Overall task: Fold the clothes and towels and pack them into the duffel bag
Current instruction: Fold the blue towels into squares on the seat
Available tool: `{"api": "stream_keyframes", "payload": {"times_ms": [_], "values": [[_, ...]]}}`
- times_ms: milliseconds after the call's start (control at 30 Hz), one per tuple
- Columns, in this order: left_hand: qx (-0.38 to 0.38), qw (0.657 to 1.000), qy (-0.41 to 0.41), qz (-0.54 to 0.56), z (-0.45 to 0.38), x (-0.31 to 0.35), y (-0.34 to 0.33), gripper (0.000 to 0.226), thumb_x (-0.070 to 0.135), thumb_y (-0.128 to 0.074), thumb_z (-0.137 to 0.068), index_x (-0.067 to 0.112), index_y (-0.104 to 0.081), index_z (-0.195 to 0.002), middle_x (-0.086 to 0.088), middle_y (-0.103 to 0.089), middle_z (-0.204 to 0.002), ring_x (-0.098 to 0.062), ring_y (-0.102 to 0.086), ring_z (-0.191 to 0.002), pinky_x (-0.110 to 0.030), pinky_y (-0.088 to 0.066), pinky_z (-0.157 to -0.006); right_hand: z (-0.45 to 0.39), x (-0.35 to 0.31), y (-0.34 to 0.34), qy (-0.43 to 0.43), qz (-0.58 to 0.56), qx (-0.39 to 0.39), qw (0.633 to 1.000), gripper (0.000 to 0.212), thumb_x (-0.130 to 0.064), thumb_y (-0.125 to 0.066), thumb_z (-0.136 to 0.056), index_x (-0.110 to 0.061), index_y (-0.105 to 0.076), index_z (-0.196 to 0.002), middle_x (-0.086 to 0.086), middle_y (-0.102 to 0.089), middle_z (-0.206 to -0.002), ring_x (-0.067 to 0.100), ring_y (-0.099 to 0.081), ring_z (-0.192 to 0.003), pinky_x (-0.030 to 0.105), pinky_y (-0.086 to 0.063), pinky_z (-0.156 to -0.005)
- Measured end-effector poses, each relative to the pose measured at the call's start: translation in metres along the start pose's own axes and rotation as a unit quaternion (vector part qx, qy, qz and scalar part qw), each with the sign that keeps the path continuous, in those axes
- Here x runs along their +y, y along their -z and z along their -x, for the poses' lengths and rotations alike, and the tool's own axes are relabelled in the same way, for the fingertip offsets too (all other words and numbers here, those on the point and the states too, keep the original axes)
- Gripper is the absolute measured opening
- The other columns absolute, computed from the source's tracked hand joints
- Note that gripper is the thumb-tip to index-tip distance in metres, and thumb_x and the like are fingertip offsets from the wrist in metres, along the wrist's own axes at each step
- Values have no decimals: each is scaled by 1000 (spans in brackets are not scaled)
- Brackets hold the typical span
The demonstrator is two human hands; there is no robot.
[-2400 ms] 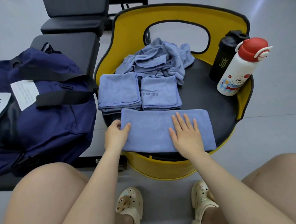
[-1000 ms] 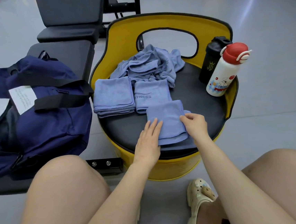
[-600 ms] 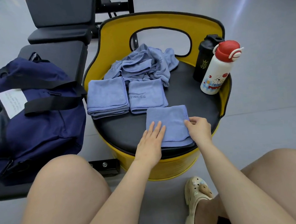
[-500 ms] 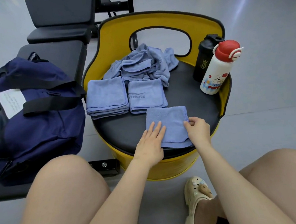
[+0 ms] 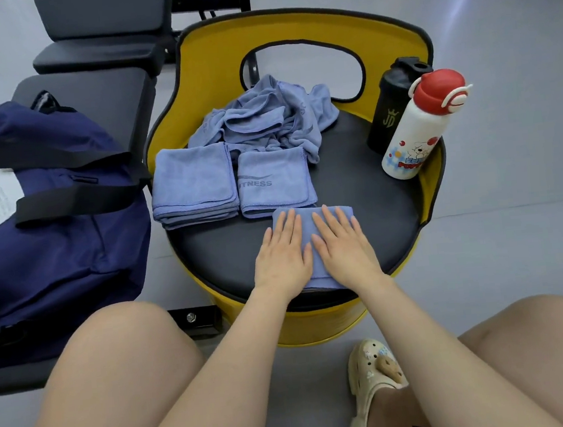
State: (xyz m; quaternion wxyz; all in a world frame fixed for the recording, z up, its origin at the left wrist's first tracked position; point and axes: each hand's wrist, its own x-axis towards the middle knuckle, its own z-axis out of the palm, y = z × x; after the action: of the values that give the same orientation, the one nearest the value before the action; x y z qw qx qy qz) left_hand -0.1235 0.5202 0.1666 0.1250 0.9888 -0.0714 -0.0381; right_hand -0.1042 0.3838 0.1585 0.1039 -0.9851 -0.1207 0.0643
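Note:
A folded blue towel [image 5: 308,219] lies at the front of the black seat of a yellow barrel stool [image 5: 374,187]. My left hand [image 5: 282,253] and my right hand [image 5: 343,245] lie flat on it side by side, fingers straight, pressing it down. Behind it sit two folded blue towels, a stack [image 5: 193,184] on the left and one marked FITNESS [image 5: 273,181] beside it. A crumpled heap of blue cloth [image 5: 267,118] lies at the back of the seat. The navy duffel bag [image 5: 50,218] rests on a bench to the left.
A black shaker bottle [image 5: 392,106] and a white bottle with a red cap [image 5: 420,131] stand at the seat's right edge. A black weight bench [image 5: 98,41] is behind the bag. My bare knees and a beige clog [image 5: 375,383] fill the foreground over grey floor.
The towel went from a long strip to a small square. My right hand has let go of its right edge and now both hands lie flat on top.

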Motion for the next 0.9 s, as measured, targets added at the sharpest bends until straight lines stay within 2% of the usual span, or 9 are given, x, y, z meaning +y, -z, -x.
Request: {"api": "stream_keyframes", "payload": {"times_ms": [300,467,533,567,633,667,733,833,900], "values": [[-21,997,40,60,-1,2,-7,57,34,-20,-103,12,1,-151,0,9,-159,-12,12,-146,-32,0,-118,-6,5,-5,1,-26,-10,1000,53,-42,-17,-103,-28,-3,-153,-7,4,-161,14,11,-147,34,10,-118],[-55,986,35,154,-9,-3,-3,53,26,-23,-104,10,-6,-152,0,5,-160,-12,10,-146,-30,-4,-117,-7,6,1,17,-48,-46,998,53,-41,-17,-104,-26,-3,-153,-6,6,-161,14,12,-147,35,9,-118],[-13,968,49,245,-9,-5,2,50,17,-33,-102,7,-20,-149,-3,-9,-160,-13,-3,-147,-22,-8,-114,-7,9,8,21,-90,-56,994,52,-37,-25,-104,-22,-14,-153,-3,-1,-161,16,4,-148,36,0,-119],[27,956,68,286,-6,-5,3,49,12,-40,-100,6,-27,-147,-5,-18,-157,-15,-15,-145,-19,-12,-112,-5,11,12,6,-128,-41,991,50,-33,-31,-104,-19,-23,-151,-2,-7,-161,17,-4,-148,36,-9,-118],[94,934,132,318,2,-3,8,49,10,-51,-95,7,-36,-142,-8,-31,-148,-21,-35,-134,-23,-25,-107,0,14,21,-54,-190,31,980,45,-23,-43,-101,-14,-38,-145,1,-21,-157,19,-20,-144,35,-27,-113],[103,926,169,321,4,-2,10,49,13,-55,-94,7,-39,-139,-10,-35,-141,-24,-42,-127,-29,-31,-105,2,15,25,-89,-200,66,974,46,-20,-48,-99,-11,-40,-143,4,-27,-153,22,-26,-141,35,-32,-109],[73,918,225,318,3,-4,14,46,22,-60,-92,6,-43,-131,-12,-42,-131,-28,-48,-118,-36,-39,-99,5,16,31,-160,-207,79,962,52,-22,-55,-95,-6,-38,-141,12,-36,-144,29,-36,-132,36,-34,-103],[-26,924,251,286,-2,-7,27,42,29,-58,-92,3,-48,-125,-14,-49,-128,-30,-50,-116,-35,-41,-90,2,14,37,-239,-238,1,941,51,-30,-58,-94,-1,-42,-132,18,-45,-133,35,-47,-121,40,-41,-95],[-77,923,255,278,-6,-6,37,39,29,-58,-93,3,-51,-121,-14,-53,-127,-29,-52,-115,-33,-42,-85,-2,15,39,-270,-273,-44,922,45,-31,-58,-94,-1,-47,-125,17,-52,-127,34,-52,-115,37,-43,-84]]}}
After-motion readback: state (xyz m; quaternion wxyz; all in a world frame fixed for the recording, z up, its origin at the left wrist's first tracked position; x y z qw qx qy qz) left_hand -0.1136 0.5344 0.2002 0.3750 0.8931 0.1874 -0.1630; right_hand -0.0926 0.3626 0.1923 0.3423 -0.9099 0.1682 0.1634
